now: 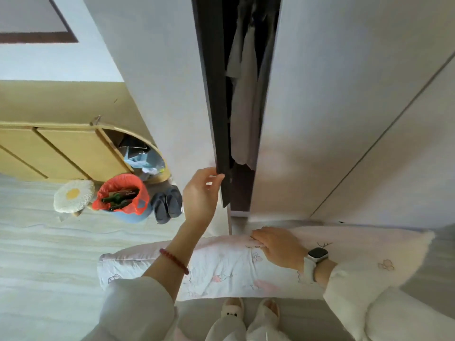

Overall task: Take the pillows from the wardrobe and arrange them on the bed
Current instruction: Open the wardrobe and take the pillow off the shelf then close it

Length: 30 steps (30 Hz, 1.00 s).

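A long white pillow (221, 267) with pink cartoon prints lies across my front at waist height. My right hand (278, 247), with a watch on the wrist, grips its upper edge near the middle. My left hand (200, 193), with a red bead bracelet, has its fingers curled around the dark edge of the left wardrobe door (172, 94). The white wardrobe (344, 119) stands right in front of me, its doors a narrow gap apart, with hanging clothes (243, 107) visible inside. The bed is out of view.
To the left on the pale floor (37, 254) stand a blue bin (128, 200) with a red bag and bottles, grey slippers (167, 205), a fried-egg cushion stool (73, 195) and a yellow wooden cabinet (61, 151). My slippered feet (248, 308) are close to the wardrobe.
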Available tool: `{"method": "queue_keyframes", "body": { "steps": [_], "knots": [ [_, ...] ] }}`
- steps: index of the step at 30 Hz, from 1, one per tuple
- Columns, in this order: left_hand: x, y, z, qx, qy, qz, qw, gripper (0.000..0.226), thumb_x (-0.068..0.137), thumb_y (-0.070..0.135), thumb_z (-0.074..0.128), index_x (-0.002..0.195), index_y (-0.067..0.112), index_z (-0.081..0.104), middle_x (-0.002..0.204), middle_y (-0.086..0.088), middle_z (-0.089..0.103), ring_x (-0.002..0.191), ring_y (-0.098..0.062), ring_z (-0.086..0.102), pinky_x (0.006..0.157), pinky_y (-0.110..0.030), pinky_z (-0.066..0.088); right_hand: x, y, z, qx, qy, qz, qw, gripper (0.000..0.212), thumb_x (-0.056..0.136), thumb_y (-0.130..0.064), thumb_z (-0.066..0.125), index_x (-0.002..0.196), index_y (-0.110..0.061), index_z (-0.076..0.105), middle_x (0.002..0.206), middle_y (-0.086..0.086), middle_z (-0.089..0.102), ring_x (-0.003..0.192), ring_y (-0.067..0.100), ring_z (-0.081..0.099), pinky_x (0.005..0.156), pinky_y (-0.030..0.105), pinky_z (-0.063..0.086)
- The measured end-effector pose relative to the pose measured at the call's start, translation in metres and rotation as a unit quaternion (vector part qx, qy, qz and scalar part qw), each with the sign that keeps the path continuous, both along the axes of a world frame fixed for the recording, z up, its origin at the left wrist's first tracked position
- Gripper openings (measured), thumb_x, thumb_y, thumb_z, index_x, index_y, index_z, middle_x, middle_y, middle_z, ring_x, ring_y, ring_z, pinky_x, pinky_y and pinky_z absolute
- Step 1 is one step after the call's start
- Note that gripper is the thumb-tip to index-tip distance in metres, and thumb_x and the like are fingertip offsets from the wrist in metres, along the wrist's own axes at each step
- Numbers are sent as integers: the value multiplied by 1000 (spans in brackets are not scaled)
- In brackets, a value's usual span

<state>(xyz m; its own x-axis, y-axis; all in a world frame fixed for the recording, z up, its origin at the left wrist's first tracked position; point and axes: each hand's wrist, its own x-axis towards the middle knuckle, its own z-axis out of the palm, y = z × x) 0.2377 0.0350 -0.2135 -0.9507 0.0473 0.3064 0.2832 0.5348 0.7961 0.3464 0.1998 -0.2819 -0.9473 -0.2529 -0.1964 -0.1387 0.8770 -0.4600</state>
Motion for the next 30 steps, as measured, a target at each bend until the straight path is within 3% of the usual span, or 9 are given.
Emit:
{"method": "queue_keyframes", "body": {
  "steps": [2, 5, 8, 11, 16, 20, 25, 26, 30],
  "knots": [
    [-22, 34, 3, -22, -2, -14, 1000, 15, 84, 17, 65, 92, 4, 64, 98, -13, 66, 82, -25, 64, 71, -27, 45, 3, 19, 1, -1, -2, -26, 1000, 17, 87, -7, 40, 97, -12, 53, 90, 6, 64, 76, 23, 54, 66, 29, 44],
    [-55, 77, 5, -62, -8, -26, 998, 16, 86, 22, 60, 91, 7, 61, 103, -12, 61, 85, -26, 60, 70, -29, 43, 2, 45, 6, -12, 18, -55, 998, 14, 86, -5, 42, 92, -13, 52, 79, 3, 55, 70, 17, 44, 54, 13, 21],
    [-84, 105, 5, -92, 3, -24, 995, 12, 87, 24, 58, 87, 11, 58, 101, -8, 59, 81, -23, 56, 65, -28, 37, -2, 69, 8, -17, 35, -78, 996, 15, 88, -5, 41, 93, -12, 53, 79, 2, 57, 70, 19, 45, 57, 16, 23],
    [-112, 126, 7, -117, 14, -25, 993, 11, 87, 24, 57, 86, 13, 57, 99, -6, 57, 78, -21, 52, 62, -30, 35, -8, 90, 7, -29, 41, -107, 993, 13, 86, -2, 41, 84, -13, 48, 65, -7, 41, 64, 20, 39, 53, 21, 23],
    [-149, 155, 13, -124, -8, 1, 992, 11, 86, 25, 58, 90, 16, 59, 104, -4, 59, 89, -25, 56, 64, -32, 36, -14, 115, 0, -52, 38, -142, 988, 22, 83, 2, 40, 76, -19, 36, 59, -10, 32, 63, 20, 37, 50, 15, 22],
    [-174, 167, 18, -133, -17, 20, 991, 17, 82, 30, 63, 92, 16, 59, 105, -4, 61, 92, -26, 56, 65, -32, 38, -22, 133, -4, -56, 40, -166, 984, 11, 86, -1, 42, 86, -10, 48, 72, 7, 51, 66, 19, 39, 54, 24, 26],
    [-182, 165, 13, -145, -12, 32, 989, 28, 80, 41, 64, 89, 15, 57, 97, -2, 62, 81, -22, 54, 62, -32, 37, -34, 144, -4, -52, 44, -161, 985, 22, 85, 0, 42, 78, -20, 38, 60, -18, 28, 56, 6, 33, 51, 13, 25],
    [-184, 166, 13, -147, -15, 38, 988, 30, 79, 42, 64, 88, 15, 56, 95, -1, 62, 78, -20, 52, 61, -32, 35, -36, 144, -5, -50, 42, -157, 985, 18, 85, -1, 43, 80, -18, 42, 60, -17, 29, 55, 2, 31, 51, 12, 25],
    [-192, 180, 21, -97, -89, 57, 990, 28, 80, 35, 64, 97, 13, 55, 106, -5, 62, 81, -20, 49, 65, -32, 36, -44, 141, -7, -47, 41, -149, 987, 10, 85, -2, 42, 84, -10, 48, 70, -4, 43, 64, 15, 39, 53, 16, 26]
  ]
}}
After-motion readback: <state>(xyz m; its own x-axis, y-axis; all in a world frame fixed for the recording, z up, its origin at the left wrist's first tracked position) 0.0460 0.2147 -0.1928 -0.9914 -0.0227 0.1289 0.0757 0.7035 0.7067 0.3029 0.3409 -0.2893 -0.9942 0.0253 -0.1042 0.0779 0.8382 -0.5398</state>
